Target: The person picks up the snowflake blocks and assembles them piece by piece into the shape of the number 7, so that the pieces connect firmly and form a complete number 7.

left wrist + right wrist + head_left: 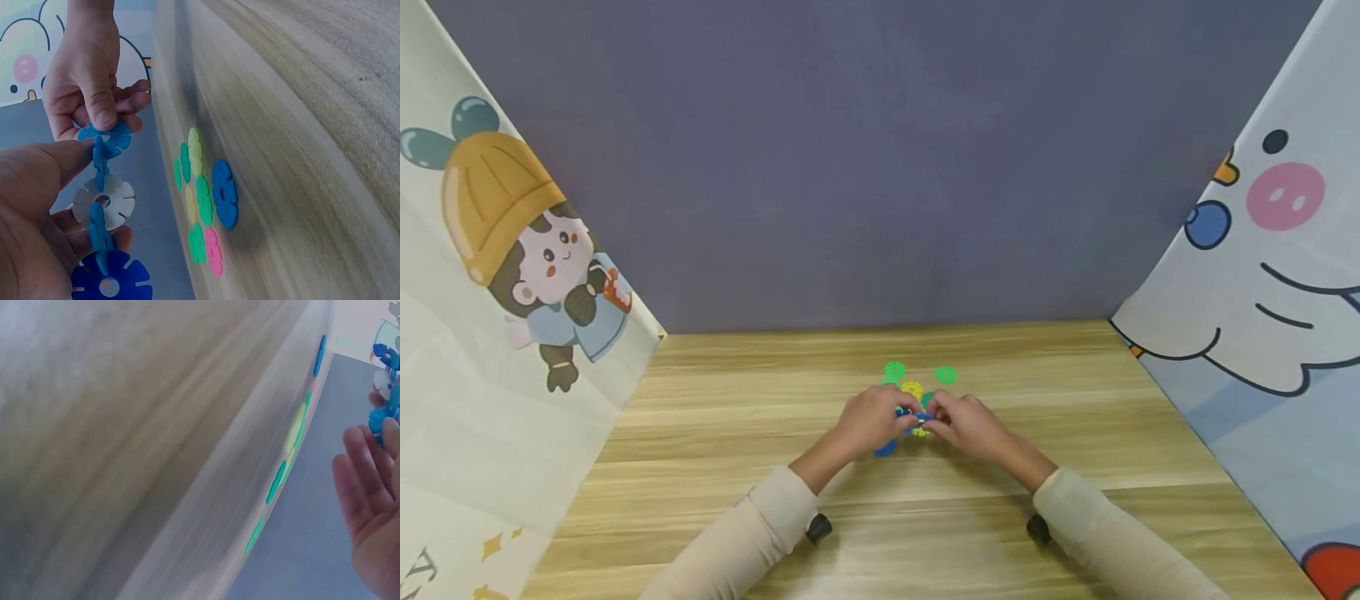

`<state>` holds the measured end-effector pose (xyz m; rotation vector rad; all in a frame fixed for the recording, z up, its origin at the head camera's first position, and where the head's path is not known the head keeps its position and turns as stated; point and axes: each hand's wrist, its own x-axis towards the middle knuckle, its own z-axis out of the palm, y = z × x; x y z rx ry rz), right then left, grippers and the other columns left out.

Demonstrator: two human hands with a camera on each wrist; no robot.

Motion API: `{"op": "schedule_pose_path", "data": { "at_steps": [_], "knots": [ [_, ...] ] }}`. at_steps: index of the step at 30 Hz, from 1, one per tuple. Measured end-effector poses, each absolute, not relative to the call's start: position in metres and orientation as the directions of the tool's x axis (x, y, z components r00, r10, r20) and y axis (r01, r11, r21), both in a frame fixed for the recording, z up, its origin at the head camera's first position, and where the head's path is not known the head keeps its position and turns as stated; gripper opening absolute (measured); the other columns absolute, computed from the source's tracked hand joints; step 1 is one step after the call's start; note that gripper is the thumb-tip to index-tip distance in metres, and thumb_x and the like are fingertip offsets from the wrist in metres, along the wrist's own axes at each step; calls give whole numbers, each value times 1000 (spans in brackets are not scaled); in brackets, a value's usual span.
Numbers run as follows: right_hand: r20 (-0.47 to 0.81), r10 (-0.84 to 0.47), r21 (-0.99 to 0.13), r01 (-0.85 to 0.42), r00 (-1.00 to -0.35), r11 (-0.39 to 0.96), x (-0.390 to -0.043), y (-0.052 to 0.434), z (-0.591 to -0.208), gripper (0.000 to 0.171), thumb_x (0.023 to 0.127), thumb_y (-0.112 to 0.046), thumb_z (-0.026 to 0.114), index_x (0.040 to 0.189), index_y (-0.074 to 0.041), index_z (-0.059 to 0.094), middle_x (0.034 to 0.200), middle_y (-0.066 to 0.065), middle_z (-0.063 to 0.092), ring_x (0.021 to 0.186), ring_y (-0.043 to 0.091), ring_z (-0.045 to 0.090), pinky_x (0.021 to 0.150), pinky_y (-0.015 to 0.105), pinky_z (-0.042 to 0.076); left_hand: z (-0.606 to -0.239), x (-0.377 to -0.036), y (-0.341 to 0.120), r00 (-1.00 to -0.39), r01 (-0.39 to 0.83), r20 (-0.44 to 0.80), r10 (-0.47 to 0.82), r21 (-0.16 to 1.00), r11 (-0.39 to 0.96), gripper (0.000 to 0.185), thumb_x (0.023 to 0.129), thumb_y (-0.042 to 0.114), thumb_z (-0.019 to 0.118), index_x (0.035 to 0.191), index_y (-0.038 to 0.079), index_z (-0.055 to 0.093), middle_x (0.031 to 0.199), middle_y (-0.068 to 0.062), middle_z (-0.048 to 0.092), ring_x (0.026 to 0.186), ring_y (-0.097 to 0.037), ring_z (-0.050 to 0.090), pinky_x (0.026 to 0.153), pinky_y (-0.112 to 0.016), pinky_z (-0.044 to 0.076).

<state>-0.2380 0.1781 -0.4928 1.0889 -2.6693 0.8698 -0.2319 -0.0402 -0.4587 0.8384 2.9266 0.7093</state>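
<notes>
"Wood-grained tabletop, seen broadly from the head. What do we list first, nearest the wearer?"

"Two pale sleeves, with a small black fitting by each cuff."

"Next outward?"

"Left hand: narrow grip, thumb and fingers on a chain of slotted discs. Right hand: narrow grip, thumb pressed on the chain's light blue end disc, fingers curled beneath."

"Location of the chain?"

"Between the two hands, raised over the table. From the head we get only bits of blue among fingertips. Left wrist view supplies the make-up: light blue end disc, blue link, white disc, second blue link, dark blue disc."

"Right wrist view adds?"

"Outer fingers of the right hand, stretched clear of the chain, and the loose pieces nearly edge-on, lying flat."

"Loose pieces, near to far?"

"One blue disc, nearest; one yellow-green disc, just below the fingertips; one yellow disc; several green discs, the farthest. One pink disc we can list from the wrist views only."

"Farthest entries?"

"Grey-blue wall, flanked by two cartoon-printed panels; only the head view gives us all three together."
</notes>
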Motion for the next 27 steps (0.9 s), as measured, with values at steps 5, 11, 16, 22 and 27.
{"op": "schedule_pose_path", "data": {
  "at_steps": [5, 11, 16, 22, 27],
  "knots": [
    [263, -602, -477, -644, -754, 598, -244, 181, -495, 13, 93, -13, 74, 101, -13, 64, 88, -1, 74, 77, 6, 69, 68, 18, 56, -458, -233, -45, -868, 473, 89, 488, 447, 759, 12, 97, 35, 71, 102, 29, 79, 107, 4, 75, 87, -9, 65, 54, -21, 46],
    [195, -562, -469, -580, -804, 666, -253, 186, -493, 10, 95, -10, 70, 104, -7, 67, 94, 1, 73, 83, 11, 70, 70, 20, 56, -457, -236, -51, -872, 454, 65, 485, 476, 753, 11, 95, 34, 73, 101, 28, 79, 104, 8, 75, 86, -7, 64, 60, -22, 48],
    [181, -516, -436, -539, -837, 721, -265, 188, -495, 12, 95, -10, 70, 106, -4, 69, 90, 0, 71, 78, 9, 64, 67, 23, 52, -457, -237, -54, -868, 459, 63, 493, 482, 746, 11, 94, 33, 74, 101, 27, 79, 103, 8, 76, 84, -6, 63, 60, -22, 48],
    [106, -466, -434, -462, -879, 774, -278, 191, -502, 28, 96, -13, 69, 121, -2, 67, 80, -4, 64, 66, 6, 52, 62, 25, 46, -460, -237, -55, -868, 458, 53, 494, 471, 754, 10, 94, 34, 74, 101, 30, 79, 101, 8, 74, 80, -5, 60, 58, -22, 47],
    [35, -453, -414, -425, -891, 805, -287, 191, -509, 43, 97, -20, 68, 134, -1, 62, 71, -6, 58, 61, 7, 48, 60, 25, 41, -461, -237, -55, -868, 465, 68, 492, 455, 759, 9, 94, 34, 74, 101, 31, 79, 101, 7, 74, 83, -6, 62, 60, -23, 47]
  ]
}}
